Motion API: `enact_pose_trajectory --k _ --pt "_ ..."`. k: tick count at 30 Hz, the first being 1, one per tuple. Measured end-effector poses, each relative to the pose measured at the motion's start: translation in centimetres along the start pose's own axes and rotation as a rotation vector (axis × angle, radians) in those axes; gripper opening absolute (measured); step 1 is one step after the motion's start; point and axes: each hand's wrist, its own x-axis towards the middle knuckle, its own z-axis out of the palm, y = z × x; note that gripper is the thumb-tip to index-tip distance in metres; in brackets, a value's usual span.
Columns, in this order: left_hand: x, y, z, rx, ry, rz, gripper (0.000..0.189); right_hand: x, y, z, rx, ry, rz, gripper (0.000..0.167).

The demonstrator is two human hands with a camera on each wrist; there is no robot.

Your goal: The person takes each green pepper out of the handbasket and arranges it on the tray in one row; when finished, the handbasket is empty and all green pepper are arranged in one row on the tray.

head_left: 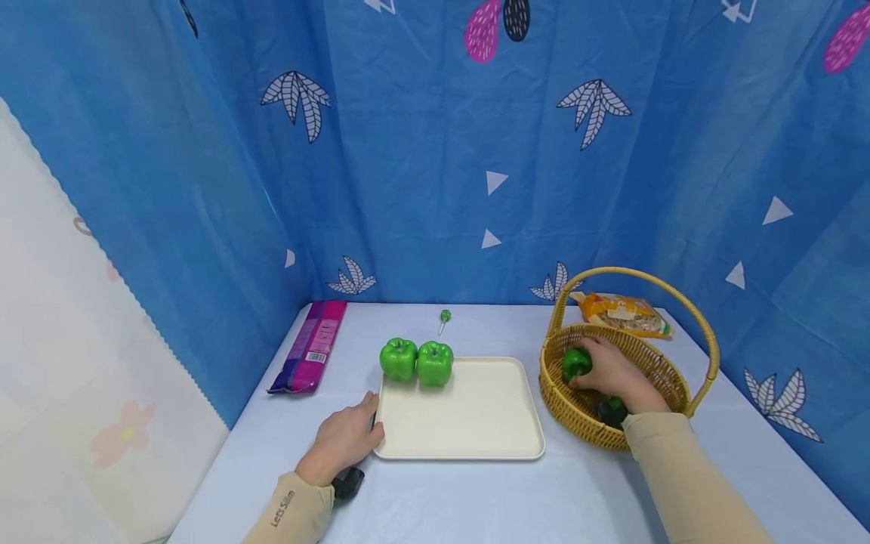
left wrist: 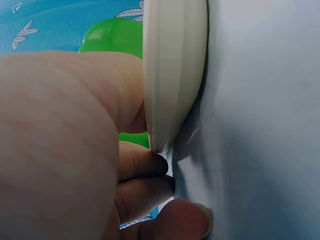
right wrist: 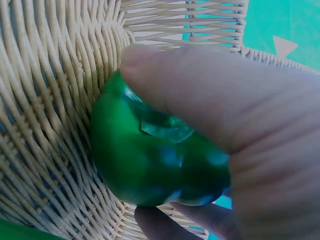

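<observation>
In the head view my right hand point(head_left: 615, 370) reaches into a wicker basket point(head_left: 578, 423) and grips a green bell pepper point(head_left: 575, 364). The right wrist view has the thumb over the top of this pepper point(right wrist: 150, 155), fingers partly hidden behind it. Another green pepper point(head_left: 614, 410), partly covered by the hand, lies lower in the basket. My left hand point(head_left: 345, 437) holds the left edge of a cream tray point(head_left: 469, 415), thumb at its rim point(left wrist: 175, 65) in the left wrist view. Two green bell peppers point(head_left: 398, 359) point(head_left: 435, 363) sit side by side at the tray's back left corner.
The basket's tall handle point(head_left: 703, 325) arches over its opening. An orange food packet point(head_left: 625, 313) lies behind the basket. A green lollipop point(head_left: 445, 316) is behind the tray, and a pink and purple packet point(head_left: 314, 347) lies at the left. A blue curtain point(head_left: 435, 151) encloses the table.
</observation>
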Motion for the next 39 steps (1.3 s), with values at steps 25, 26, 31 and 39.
enact_pose_trajectory --k 25,26,31,39 --pt "-0.01 -0.12 0.31 0.011 0.005 0.001 0.061 -0.76 -0.02 -0.18 0.123 0.167 0.011 0.059" --pt "-0.01 -0.13 0.29 0.011 0.006 0.002 0.061 -0.75 -0.02 -0.17 0.123 0.171 0.010 0.059" --pt "-0.02 -0.15 0.30 0.013 0.011 0.005 0.061 -0.51 0.26 -0.13 0.133 0.141 0.030 0.072" --pt "-0.06 -0.07 0.26 0.006 0.015 0.008 0.061 -0.39 0.28 -0.27 0.144 0.112 0.017 0.077"
